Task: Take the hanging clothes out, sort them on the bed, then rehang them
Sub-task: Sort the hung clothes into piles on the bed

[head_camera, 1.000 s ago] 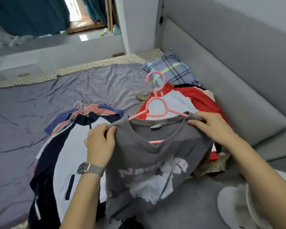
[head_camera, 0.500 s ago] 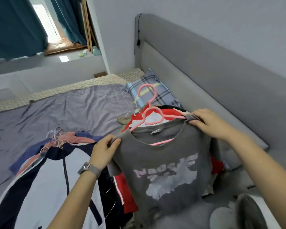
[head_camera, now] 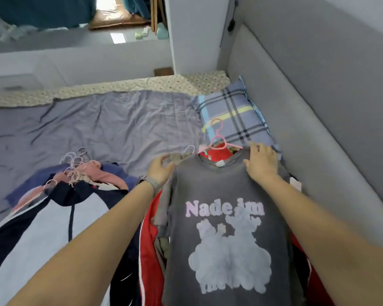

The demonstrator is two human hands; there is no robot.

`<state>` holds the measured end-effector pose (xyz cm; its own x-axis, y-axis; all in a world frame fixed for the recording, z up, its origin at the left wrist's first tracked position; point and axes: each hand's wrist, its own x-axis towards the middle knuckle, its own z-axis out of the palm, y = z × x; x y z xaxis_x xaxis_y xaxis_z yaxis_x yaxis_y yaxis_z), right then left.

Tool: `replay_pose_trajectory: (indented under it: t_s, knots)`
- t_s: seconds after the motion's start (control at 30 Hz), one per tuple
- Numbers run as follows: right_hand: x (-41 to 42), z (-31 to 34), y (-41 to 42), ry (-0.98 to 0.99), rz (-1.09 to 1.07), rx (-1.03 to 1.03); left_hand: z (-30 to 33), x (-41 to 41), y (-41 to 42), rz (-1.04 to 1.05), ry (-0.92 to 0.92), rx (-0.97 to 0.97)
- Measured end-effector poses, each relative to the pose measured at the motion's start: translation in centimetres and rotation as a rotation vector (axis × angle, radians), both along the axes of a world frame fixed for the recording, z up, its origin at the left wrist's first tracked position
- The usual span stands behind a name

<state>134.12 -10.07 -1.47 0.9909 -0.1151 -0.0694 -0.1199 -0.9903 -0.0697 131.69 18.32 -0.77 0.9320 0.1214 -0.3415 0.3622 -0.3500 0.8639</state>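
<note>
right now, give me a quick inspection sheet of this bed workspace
surface: bed with a wrinkled grey sheet
job's things: grey tee laid flat on the red pile; pink hanger at its collar; navy pile with hangers to the left
clutter: plaid pillow by the headboard
hands: left hand at the tee's left shoulder, fingers relaxed; right hand flat on its right shoulder
cables: dark cord on the wall above the headboard
surroundings: teal curtains, window ledge

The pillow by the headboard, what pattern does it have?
The rectangular fabric pillow is blue-grey plaid with dark, yellow and light-blue stripes; head view.
</note>
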Motion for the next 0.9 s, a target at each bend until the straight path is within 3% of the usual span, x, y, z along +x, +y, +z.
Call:
replay_pose_trajectory:
  t_s: [0.17, 0.3, 0.53, 0.63, 0.7, 0.8, 0.9]
  knots:
    - [-2.1, -6.9, 9.8, 0.544, 0.145, 0.302, -5.2, -6.5, 8.1, -0.193, 0.184, 0.299]
    - [-4.1, -7.6, 21.6, 0.754, 0.427, 0.354, -7.7, -12.4, 20.1, -0.111, 0.411, 0.386]
    - [-5.9, -12.4, 43.6, 0.764, 0.569, 0.33, -11.5, -15.6, 43.0, 0.189, 0.411, 0.574]
    - [-5.6, -16.4, 48.7, 0.412, 0.498, 0.092, -15.2, -14.1, 49.8, 0.209, 0.371, 0.631]
    - [-4.4, -19.3, 51.9, 0.31, 0.395, 0.025, -18.1, -12.3, 54.2, 0.232, 0.3, 0.671]
    - [-3.2, -23.7, 54.0, 0.439, 0.346, 0.006, -22.0, -10.3, 57.6, 0.089, 0.236, 0.725]
    - [-3.6, -25.2, 54.7, 0.509, 0.293, 0.141, -25.0, -9.8, 58.3, -0.039, 0.382, 0.638]
